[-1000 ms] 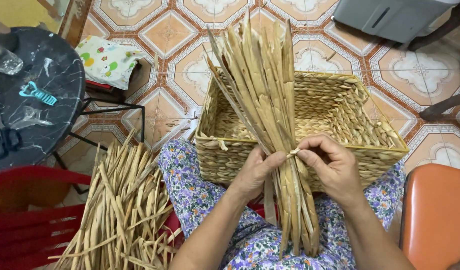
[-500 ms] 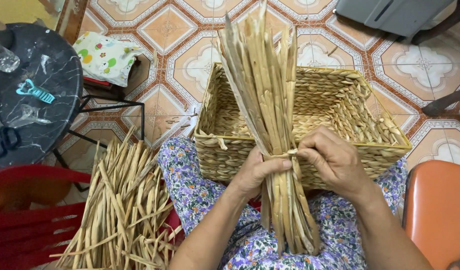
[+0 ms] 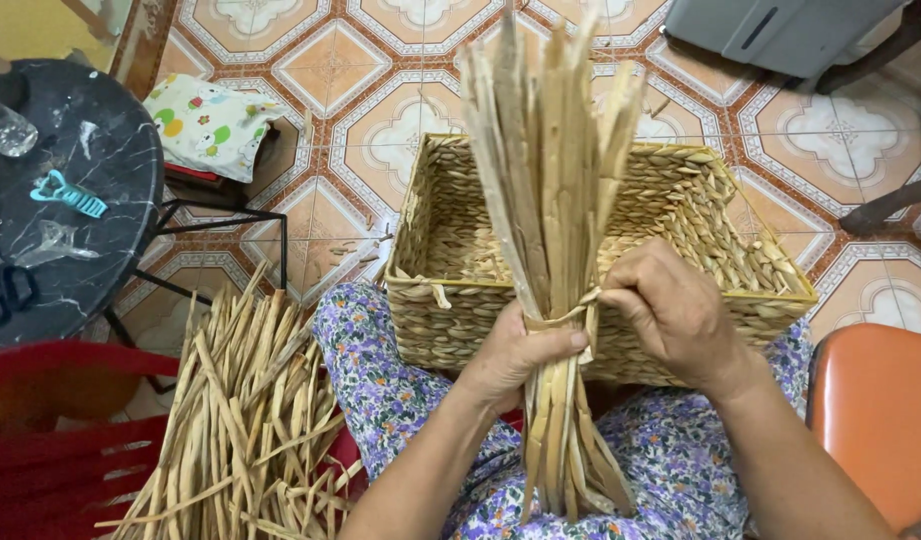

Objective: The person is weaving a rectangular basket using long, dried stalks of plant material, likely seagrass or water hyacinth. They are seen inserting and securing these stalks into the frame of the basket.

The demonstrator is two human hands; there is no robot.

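A seated person grips a bundle of dried stalks (image 3: 555,200) upright over the lap, the left hand (image 3: 515,355) closed around its waist while the right hand (image 3: 670,310) pinches a thin strip (image 3: 560,320) wrapped around the same spot. The bundle stands just in front of a rectangular woven basket (image 3: 720,215) that rests against the knees, its tops fanning above the rim and its cut ends reaching down over a floral skirt (image 3: 380,370). Binding like this looks to go best with the holding hand squeezed tight just below the wrap and the strip drawn snug and flat, so the stalks cannot slide. A loose heap of stalks (image 3: 240,420) lies on a red chair (image 3: 50,440) to the left. Beyond, patterned floor tiles (image 3: 330,70) spread under a round dark table (image 3: 100,200) bearing a small turquoise clip (image 3: 68,193), and an orange seat (image 3: 875,420) stands at right.
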